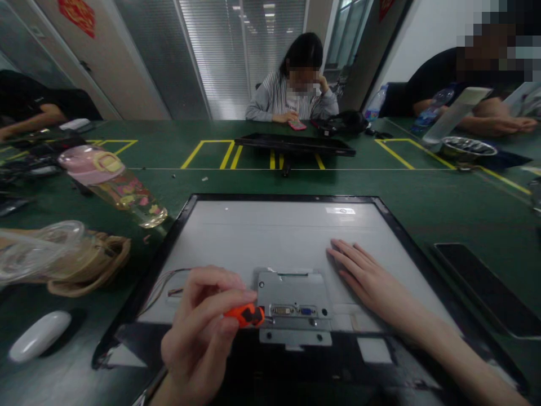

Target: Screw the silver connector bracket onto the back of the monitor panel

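Note:
My left hand (203, 332) is closed round the orange and black handle of a screwdriver (245, 316). Its short shaft points right, toward a metal bracket plate (291, 287) that carries a white and a blue video port; whether the tip touches a screw I cannot tell. That plate lies on the back of an opened monitor panel (262, 237), a grey sheet in a black frame. Spread flat on the panel, right of the plate, is my right hand (363, 273), fingers stretched out and holding nothing. Thin wires (163, 285) run along the panel's left side.
Left of the panel are a pink-lidded bottle (122, 189), a plastic cup (63, 248) and a white mouse (40, 336). A black phone (486, 287) lies at right. Beyond stand a dark monitor part (296, 145) and a metal bowl (468, 148). Other people sit around the green table (236, 183).

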A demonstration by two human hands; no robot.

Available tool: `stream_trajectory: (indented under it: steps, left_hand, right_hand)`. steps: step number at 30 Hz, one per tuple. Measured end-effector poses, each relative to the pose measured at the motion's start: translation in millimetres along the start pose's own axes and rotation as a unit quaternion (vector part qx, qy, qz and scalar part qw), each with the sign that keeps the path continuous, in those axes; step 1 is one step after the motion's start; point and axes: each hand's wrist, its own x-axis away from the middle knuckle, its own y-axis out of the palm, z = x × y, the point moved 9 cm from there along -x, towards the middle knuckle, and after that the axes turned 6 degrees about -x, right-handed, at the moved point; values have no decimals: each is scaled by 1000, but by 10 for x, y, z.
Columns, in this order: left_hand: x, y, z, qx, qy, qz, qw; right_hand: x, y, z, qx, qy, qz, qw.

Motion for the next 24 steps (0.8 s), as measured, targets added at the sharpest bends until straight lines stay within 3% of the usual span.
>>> stream_trajectory:
  steps: [6,12,19,24]
  left_hand:
    - [6,71,33,15,0,-61,998]
    - [-27,39,99,86,47,0,995]
    - [59,47,-17,16,-15,-51,998]
    - [-18,39,86,81,35,-12,996]
  right_hand:
    - [-7,-11,-17,8,-10,6,1000]
    - [-7,-26,-27,11,-12,7,1000]
    - [-12,-36,-29,1,-3,9,1000]
    - [-13,-33,-21,0,-1,3,1000]
